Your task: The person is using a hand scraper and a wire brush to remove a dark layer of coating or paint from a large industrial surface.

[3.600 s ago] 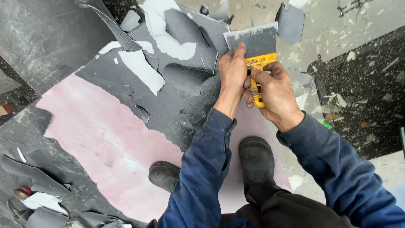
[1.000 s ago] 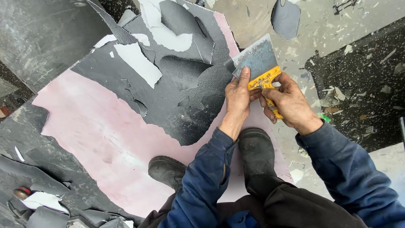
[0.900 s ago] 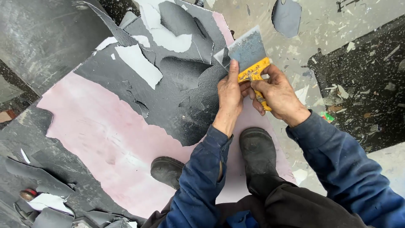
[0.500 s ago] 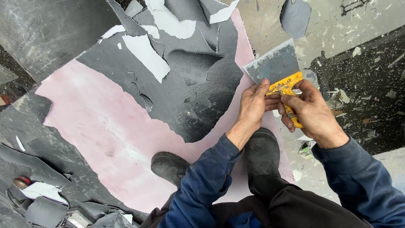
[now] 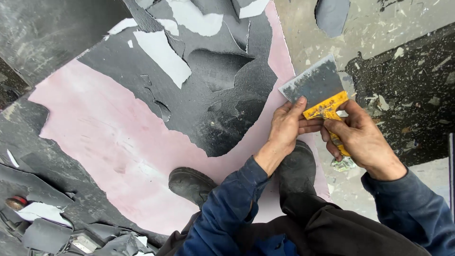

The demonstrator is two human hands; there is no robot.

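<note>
Right now both hands meet on a wide scraper [image 5: 322, 92], held up in the air above the floor, its grey metal blade pointing away from the person and its yellow handle toward them. The left hand [image 5: 286, 128] has its fingers [image 5: 310, 125] curled loosely, not clenched: the thumb tip presses on the lower edge of the blade where it joins the yellow part, and the other fingers lie across beneath, touching the handle from the left. The right hand [image 5: 362, 137] is wrapped closed around the rear of the handle, with the thumb laid along its top and the fingers folded under it, so only the front of the yellow part and a bit near the palm show. Below the scraper lies a pink floor surface [image 5: 109, 142], partly covered by a torn dark grey sheet [image 5: 213, 99] with ragged edges and pale patches. Two dark boots [image 5: 296, 163] stand on the pink area just under the hands, the left boot [image 5: 189, 185] a little apart. Loose grey scraps [image 5: 42, 232] are heaped at the lower left. To the right the floor is speckled black [image 5: 407, 95].
</note>
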